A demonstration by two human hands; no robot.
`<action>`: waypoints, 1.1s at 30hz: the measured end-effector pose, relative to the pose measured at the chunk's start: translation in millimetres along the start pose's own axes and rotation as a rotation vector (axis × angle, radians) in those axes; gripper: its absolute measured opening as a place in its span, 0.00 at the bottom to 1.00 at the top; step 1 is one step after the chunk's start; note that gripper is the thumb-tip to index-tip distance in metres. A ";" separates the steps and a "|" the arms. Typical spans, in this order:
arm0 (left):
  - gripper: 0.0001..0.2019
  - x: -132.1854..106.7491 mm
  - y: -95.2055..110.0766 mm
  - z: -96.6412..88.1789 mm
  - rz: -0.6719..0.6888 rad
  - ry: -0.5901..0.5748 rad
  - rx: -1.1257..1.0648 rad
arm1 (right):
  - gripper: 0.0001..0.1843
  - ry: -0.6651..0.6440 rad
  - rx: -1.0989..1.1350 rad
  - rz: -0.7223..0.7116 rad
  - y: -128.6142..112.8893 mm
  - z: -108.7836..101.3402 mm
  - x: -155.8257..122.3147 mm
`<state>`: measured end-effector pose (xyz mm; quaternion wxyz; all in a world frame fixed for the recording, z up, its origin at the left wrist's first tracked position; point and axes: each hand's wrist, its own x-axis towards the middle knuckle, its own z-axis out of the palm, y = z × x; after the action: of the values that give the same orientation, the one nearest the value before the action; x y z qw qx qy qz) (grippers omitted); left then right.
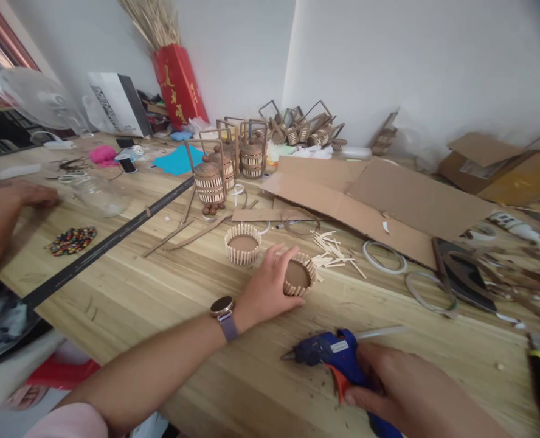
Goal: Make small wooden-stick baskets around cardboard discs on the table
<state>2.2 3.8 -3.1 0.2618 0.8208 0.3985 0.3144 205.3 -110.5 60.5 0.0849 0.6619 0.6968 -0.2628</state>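
Observation:
My left hand (270,286), with a watch on the wrist, is curled round a small round basket (298,275) made of wooden sticks on a cardboard disc, tilted on the wooden table (160,304). A second stick basket (243,244) stands upright just left of it. My right hand (407,389) grips a blue glue gun (334,356) near the front edge, its nozzle pointing left and a glue stick sticking out at the back. Loose wooden sticks (331,252) lie just beyond the held basket.
Another person's arm (5,210) rests at the left beside coloured beads (72,240) and a glass jar (99,194). Finished handled baskets (227,164) stand further back, flat cardboard (379,198) lies to the right, with rings (384,255) and scissors (461,277) nearby. A long black ruler (115,234) crosses the table.

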 end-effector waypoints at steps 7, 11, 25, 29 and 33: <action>0.48 -1.2 -0.8 0.3 0.006 0.009 0.027 | 0.08 -0.070 0.283 -0.059 28.7 6.2 11.9; 0.48 -1.6 -1.4 -0.1 0.023 0.011 0.037 | 0.12 0.091 0.669 -0.078 48.9 -1.8 16.1; 0.49 -1.5 -2.3 -0.6 0.032 0.023 0.044 | 0.20 0.454 1.444 -0.031 52.6 16.2 37.8; 0.49 -1.2 -2.8 -0.2 0.028 0.017 0.059 | 0.21 0.454 1.238 0.007 58.5 17.9 36.0; 0.49 -0.6 -2.3 -0.9 0.020 0.008 0.064 | 0.26 0.357 0.978 0.041 72.5 19.7 38.1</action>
<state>0.1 4.8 -4.3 0.2305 0.8315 0.4013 0.3075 266.7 -87.5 7.7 -0.3496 0.6723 0.4829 -0.4388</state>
